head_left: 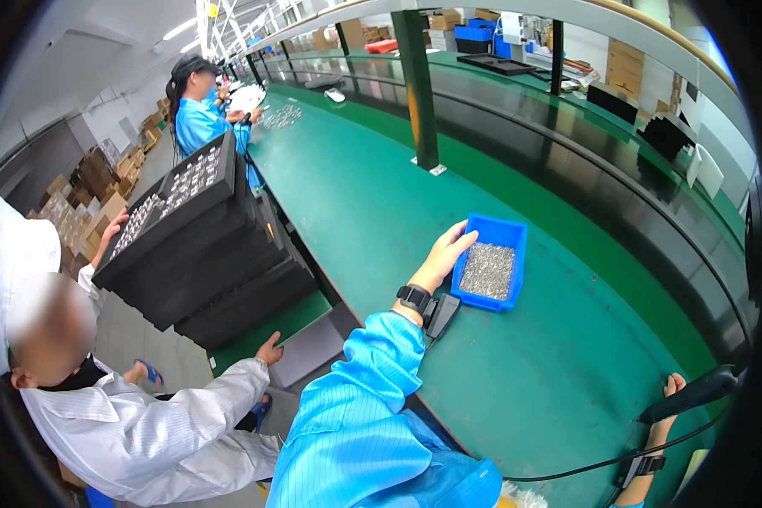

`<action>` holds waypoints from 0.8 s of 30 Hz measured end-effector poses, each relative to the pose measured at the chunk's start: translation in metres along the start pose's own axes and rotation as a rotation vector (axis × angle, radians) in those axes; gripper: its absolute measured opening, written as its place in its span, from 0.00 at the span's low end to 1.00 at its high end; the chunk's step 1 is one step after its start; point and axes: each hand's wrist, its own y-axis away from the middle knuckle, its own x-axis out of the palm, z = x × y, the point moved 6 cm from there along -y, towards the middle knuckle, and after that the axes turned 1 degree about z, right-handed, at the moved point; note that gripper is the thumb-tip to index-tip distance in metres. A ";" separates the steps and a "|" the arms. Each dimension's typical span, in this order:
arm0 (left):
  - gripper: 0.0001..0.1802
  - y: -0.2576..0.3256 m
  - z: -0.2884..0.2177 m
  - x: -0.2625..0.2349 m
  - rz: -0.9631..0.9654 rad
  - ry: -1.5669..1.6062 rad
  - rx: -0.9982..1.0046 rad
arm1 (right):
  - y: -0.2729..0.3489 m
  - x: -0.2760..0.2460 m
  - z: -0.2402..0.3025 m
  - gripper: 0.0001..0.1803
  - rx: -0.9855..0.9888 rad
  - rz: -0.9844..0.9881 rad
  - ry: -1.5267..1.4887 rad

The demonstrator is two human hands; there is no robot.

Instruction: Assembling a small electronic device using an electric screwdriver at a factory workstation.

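Observation:
My left hand [442, 256] grips the left rim of a small blue plastic bin [501, 230], with the thumb over the edge. Many tiny silver metal parts [488, 271] fill the bin's lower portion. The bin is on the green work surface [356, 195]. At the far lower right, my right hand [674, 386] is beside a black corded handheld tool [690, 396], which crosses in front of my wrist. Most of its fingers are hidden, so its grip cannot be made out.
A worker in white [144, 423] stands at left, touching tall stacked black trays [203, 254] of small metal parts. Farther along the bench works a person in blue [199, 123]. A green post [419, 93] rises from the bench, and a dark conveyor [525, 144] runs behind it.

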 end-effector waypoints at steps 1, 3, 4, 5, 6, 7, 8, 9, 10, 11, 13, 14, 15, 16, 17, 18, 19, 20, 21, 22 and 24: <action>0.26 -0.002 -0.001 0.000 -0.011 0.007 -0.004 | 0.000 0.000 0.003 0.11 -0.007 -0.012 0.013; 0.25 -0.006 -0.002 0.000 0.001 -0.034 0.012 | -0.001 0.000 0.005 0.12 -0.016 -0.016 0.030; 0.25 -0.007 -0.001 0.000 -0.005 -0.044 0.007 | -0.001 -0.004 0.005 0.12 -0.029 -0.035 0.043; 0.25 -0.007 -0.003 0.000 -0.008 -0.039 0.003 | -0.002 -0.008 0.005 0.12 -0.043 -0.055 0.054; 0.25 -0.007 -0.005 0.001 -0.008 -0.033 -0.001 | -0.005 -0.010 0.003 0.12 -0.042 -0.053 0.059; 0.25 -0.005 -0.005 0.002 -0.005 -0.027 -0.004 | -0.006 -0.011 0.000 0.12 0.007 -0.042 0.048; 0.25 -0.004 -0.003 0.002 -0.003 -0.023 -0.006 | -0.006 -0.012 -0.003 0.13 0.056 -0.033 0.035; 0.25 -0.004 -0.002 0.001 -0.001 -0.030 0.002 | -0.004 -0.014 -0.002 0.13 0.057 -0.037 0.039; 0.25 -0.004 -0.001 0.000 0.002 -0.040 0.010 | 0.000 -0.005 0.012 0.12 0.019 -0.046 0.033; 0.25 -0.003 -0.002 0.000 0.007 -0.039 0.007 | 0.004 0.001 0.024 0.11 -0.020 -0.056 0.029; 0.26 -0.002 -0.004 0.002 0.006 -0.017 -0.002 | 0.007 0.002 0.030 0.12 -0.018 -0.055 0.062; 0.26 -0.002 -0.006 0.002 0.010 -0.014 -0.009 | 0.008 0.003 0.032 0.12 -0.019 -0.048 0.093; 0.26 -0.003 -0.006 0.004 0.016 -0.015 -0.012 | 0.010 0.004 0.036 0.12 -0.015 -0.054 0.094; 0.26 -0.003 -0.006 0.004 0.009 -0.023 -0.014 | 0.012 0.006 0.038 0.12 -0.019 -0.074 0.069; 0.26 -0.003 -0.006 0.003 0.001 -0.032 -0.017 | 0.013 0.006 0.040 0.12 -0.023 -0.094 0.044; 0.26 -0.003 -0.006 0.003 0.008 -0.034 -0.018 | 0.013 0.006 0.040 0.12 -0.020 -0.101 0.043; 0.26 -0.003 -0.006 0.002 -0.001 -0.041 -0.024 | 0.012 0.006 0.040 0.12 -0.015 -0.090 0.064; 0.27 -0.003 -0.006 0.002 -0.009 -0.048 -0.030 | 0.013 0.006 0.040 0.12 -0.009 -0.079 0.085; 0.27 -0.003 -0.006 0.001 -0.001 -0.051 -0.032 | 0.010 0.004 0.035 0.12 -0.005 -0.086 0.084; 0.27 -0.003 -0.005 0.001 -0.008 -0.051 -0.030 | 0.007 0.001 0.028 0.11 -0.010 -0.099 0.077; 0.26 -0.004 -0.005 0.002 -0.013 -0.031 -0.027 | 0.006 -0.004 0.020 0.10 -0.012 -0.123 0.071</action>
